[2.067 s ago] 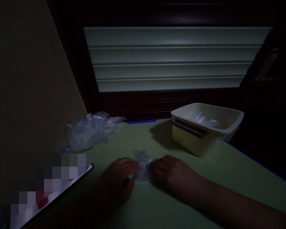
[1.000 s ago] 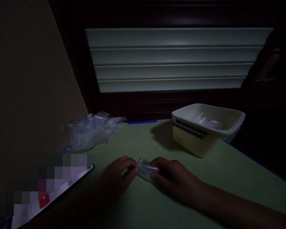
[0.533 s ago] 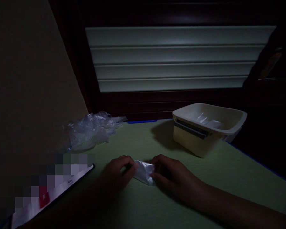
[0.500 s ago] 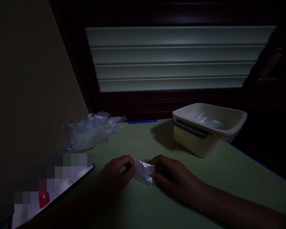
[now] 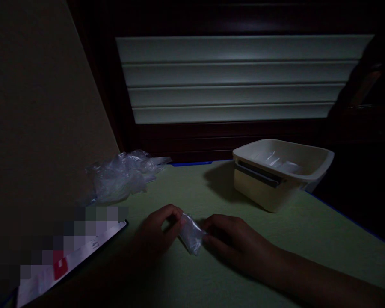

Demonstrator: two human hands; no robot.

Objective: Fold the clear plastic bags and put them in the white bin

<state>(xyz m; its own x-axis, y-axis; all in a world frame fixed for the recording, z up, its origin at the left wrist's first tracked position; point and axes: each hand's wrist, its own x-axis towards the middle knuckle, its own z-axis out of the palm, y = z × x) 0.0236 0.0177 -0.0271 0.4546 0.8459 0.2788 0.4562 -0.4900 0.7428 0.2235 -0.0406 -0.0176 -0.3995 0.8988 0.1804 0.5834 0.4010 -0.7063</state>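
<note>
A small folded clear plastic bag (image 5: 192, 237) is held just above the green tabletop, its lower corner pointing down toward me. My left hand (image 5: 162, 229) pinches its upper left edge between thumb and forefinger. At the bag's right corner is my right hand (image 5: 234, 239), thumb and fingers closed around that corner; the exact contact is dim. Behind my left hand lies a loose heap of clear plastic bags (image 5: 122, 177).
On the right stands a cream plastic bin (image 5: 259, 194) with a dark handle and some clear plastic inside. A flat, partly pixelated thing with a red patch (image 5: 60, 268) lies at the left. The green table (image 5: 186, 188) meets a dark slatted panel (image 5: 231, 72) behind.
The bag has turned so that its free corner points more downward, and it looks narrower. My right hand has shifted slightly down on its right edge; my left hand keeps its pinch.
</note>
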